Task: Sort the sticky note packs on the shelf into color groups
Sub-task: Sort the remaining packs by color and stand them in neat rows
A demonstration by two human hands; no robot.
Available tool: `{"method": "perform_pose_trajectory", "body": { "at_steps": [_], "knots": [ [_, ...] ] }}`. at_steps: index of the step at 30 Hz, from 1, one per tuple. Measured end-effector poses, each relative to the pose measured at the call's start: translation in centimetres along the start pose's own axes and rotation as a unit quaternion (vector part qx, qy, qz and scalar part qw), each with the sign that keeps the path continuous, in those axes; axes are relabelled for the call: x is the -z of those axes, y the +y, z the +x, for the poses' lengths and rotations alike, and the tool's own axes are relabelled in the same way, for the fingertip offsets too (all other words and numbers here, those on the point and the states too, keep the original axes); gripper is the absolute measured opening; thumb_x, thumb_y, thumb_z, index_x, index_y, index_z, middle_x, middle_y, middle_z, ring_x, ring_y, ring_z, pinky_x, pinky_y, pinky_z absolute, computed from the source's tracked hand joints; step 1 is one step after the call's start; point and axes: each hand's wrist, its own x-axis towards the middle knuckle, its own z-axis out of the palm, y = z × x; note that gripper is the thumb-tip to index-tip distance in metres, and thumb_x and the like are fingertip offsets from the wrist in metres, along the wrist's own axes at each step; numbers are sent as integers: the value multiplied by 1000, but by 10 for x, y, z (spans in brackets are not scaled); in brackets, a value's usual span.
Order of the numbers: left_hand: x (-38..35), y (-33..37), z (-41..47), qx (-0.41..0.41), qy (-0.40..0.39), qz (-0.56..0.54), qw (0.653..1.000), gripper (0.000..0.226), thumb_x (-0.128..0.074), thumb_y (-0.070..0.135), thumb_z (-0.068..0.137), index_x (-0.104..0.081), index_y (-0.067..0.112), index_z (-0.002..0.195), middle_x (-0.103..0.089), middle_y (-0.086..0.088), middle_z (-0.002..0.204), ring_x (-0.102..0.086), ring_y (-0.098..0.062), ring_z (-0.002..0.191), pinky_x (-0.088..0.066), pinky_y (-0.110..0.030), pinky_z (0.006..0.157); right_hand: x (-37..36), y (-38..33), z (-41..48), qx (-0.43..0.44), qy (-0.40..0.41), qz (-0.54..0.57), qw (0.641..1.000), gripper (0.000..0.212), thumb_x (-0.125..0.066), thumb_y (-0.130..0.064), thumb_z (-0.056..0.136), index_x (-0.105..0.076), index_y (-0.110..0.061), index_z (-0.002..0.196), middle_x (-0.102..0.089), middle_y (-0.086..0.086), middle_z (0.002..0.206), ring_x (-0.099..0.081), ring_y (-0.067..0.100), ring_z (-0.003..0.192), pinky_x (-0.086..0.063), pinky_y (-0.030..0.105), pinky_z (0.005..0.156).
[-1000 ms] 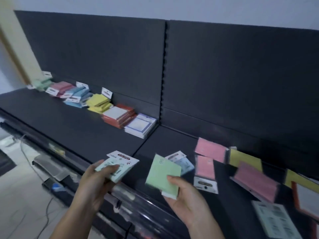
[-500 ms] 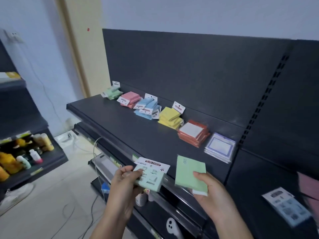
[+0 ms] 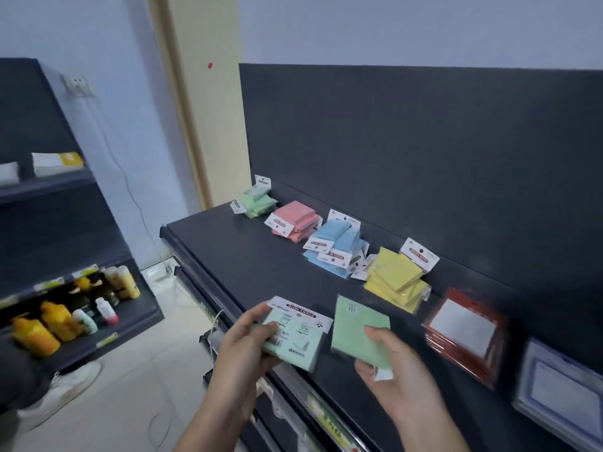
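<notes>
Shelf (image 3: 248,269): dark board, with six piles in a row along its back edge.
Piles, left to right: green pile (image 3: 257,202) at the back left corner; pink pile (image 3: 295,220); blue pile (image 3: 336,247); yellow pile (image 3: 394,278); red pile (image 3: 463,334); violet pile (image 3: 561,386), cut off at the right of view.
Left hand (image 3: 241,344): fingers curled under the printed pack (image 3: 297,337), thumb on top; the pack is pale green, label side up, held over the front edge.
Right hand (image 3: 401,386): thumb and fingers pinch the plain pack (image 3: 355,324), green, by its lower end; it is held tilted over the front edge, just beside the printed pack and apart from it.
Step in hand: two green packs are held in the air, neither yet laid down.
Progress: judged well along, since each pile in view holds one colour.
Next move: likely a long reach to the back left corner, passing the pink and blue piles. The packs should be set flat on the green pile, one hand at a time, because that stack looks loose and could slide.
</notes>
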Motion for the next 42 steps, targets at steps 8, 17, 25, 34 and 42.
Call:
{"method": "perform_pose_trajectory", "body": {
  "at_steps": [8, 17, 25, 34, 42],
  "knots": [
    [24, 28, 94, 11, 32, 0, 999, 28, -50, -5, 86, -64, 18, 96, -72, 3, 66, -67, -9, 58, -51, -21, 46, -74, -4, 61, 102, -67, -58, 991, 34, -47, 4, 80, -72, -19, 74, -73, -2, 80, -66, 7, 63, -44, 29, 63],
    [55, 99, 260, -1, -4, 0, 1000, 32, -46, -12, 86, -61, 13, 100, -72, -5, 80, -68, -15, 63, -52, -19, 47, -193, 7, 171, 77, -103, -105, 986, 23, -58, 3, 83, -68, -10, 99, -75, 3, 94, -70, 11, 75, -46, 24, 61],
    [40, 167, 405, -16, -119, 39, 992, 36, -47, -15, 83, -60, 12, 103, -72, -8, 94, -70, -18, 72, -53, -25, 53, -317, -14, 280, 69, -61, -90, 992, 14, -65, 3, 80, -63, -7, 90, -75, 4, 83, -71, 13, 71, -53, 24, 57],
    [11, 172, 493, -19, -176, 261, 949, 23, -38, 18, 81, -61, 21, 86, -64, -12, 115, -57, -30, 109, -49, -35, 89, -357, -10, 375, 172, 98, -262, 944, 36, -74, -3, 76, -50, -16, 99, -63, 4, 98, -64, 14, 78, -52, 22, 51],
    [17, 144, 501, -169, -193, 359, 897, 35, -39, 28, 71, -56, 6, 93, -62, -15, 86, -57, -35, 85, -47, -57, 77, -356, 22, 396, 214, 240, -403, 857, 57, -77, -33, 69, -48, -14, 114, -57, 4, 116, -60, 23, 102, -50, 41, 90]
  ]
}}
